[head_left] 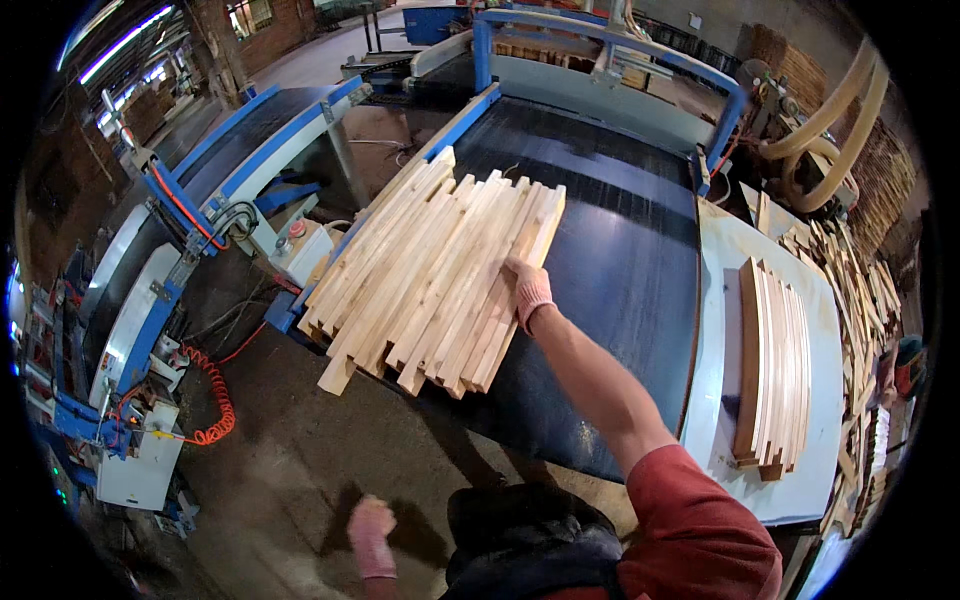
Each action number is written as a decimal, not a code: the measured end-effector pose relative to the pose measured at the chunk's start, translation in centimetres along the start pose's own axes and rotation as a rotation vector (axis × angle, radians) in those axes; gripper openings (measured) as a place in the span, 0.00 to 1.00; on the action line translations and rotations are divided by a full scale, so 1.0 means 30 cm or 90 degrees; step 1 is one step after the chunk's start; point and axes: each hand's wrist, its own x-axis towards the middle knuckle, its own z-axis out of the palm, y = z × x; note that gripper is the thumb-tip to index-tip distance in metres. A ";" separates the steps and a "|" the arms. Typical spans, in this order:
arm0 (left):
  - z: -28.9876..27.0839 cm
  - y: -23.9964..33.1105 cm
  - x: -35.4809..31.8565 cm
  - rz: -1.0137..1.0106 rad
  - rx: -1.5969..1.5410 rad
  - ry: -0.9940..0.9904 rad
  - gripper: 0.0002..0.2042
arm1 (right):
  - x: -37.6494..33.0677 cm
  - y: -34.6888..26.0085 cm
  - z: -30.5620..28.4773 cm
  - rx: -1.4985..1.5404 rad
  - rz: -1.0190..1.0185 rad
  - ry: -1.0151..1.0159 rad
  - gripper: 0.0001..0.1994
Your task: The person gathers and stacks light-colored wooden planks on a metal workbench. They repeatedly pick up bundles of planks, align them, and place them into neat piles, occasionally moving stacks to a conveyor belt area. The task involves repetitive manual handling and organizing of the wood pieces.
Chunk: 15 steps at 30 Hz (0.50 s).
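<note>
A broad row of pale wooden strips [430, 280] lies side by side on the dark conveyor belt [620, 300], its near ends uneven and jutting over the belt's edge. My right hand [532, 290], in a pinkish work glove, reaches forward to the row's right side. Its thumb rests on top of the outer strips and the fingers close against their side, partly hidden. Low in the view, away from the wood, my left hand [371, 530] hangs above the floor, also gloved. Its fingers look curled in, slightly blurred, and nothing shows in them.
To the right, a smaller stack of wooden strips [775, 370] sits on a pale board [725, 480]. Loose offcuts [850, 330] pile up beyond it. A blue machine frame [600, 30] spans the belt's far end. At left are a control box [302, 250] and a coiled orange hose [218, 400].
</note>
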 end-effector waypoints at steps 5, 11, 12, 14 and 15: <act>0.150 -0.504 0.086 -0.032 0.516 0.322 0.16 | -0.020 -0.109 -0.176 -0.487 0.127 -0.190 0.41; 0.512 -0.752 0.283 -0.171 0.995 0.349 0.23 | -0.112 0.047 -0.326 -0.455 -0.054 -0.296 0.32; 0.539 -0.776 0.297 -0.196 1.001 0.338 0.23 | -0.191 0.050 -0.363 -0.409 -0.039 -0.348 0.33; 0.585 -0.841 0.330 -0.250 1.021 0.289 0.23 | -0.378 -0.050 -0.451 -0.391 0.026 -0.458 0.37; 0.594 -0.874 0.347 -0.275 1.016 0.258 0.23 | -0.475 -0.116 -0.491 -0.460 -0.006 -0.479 0.40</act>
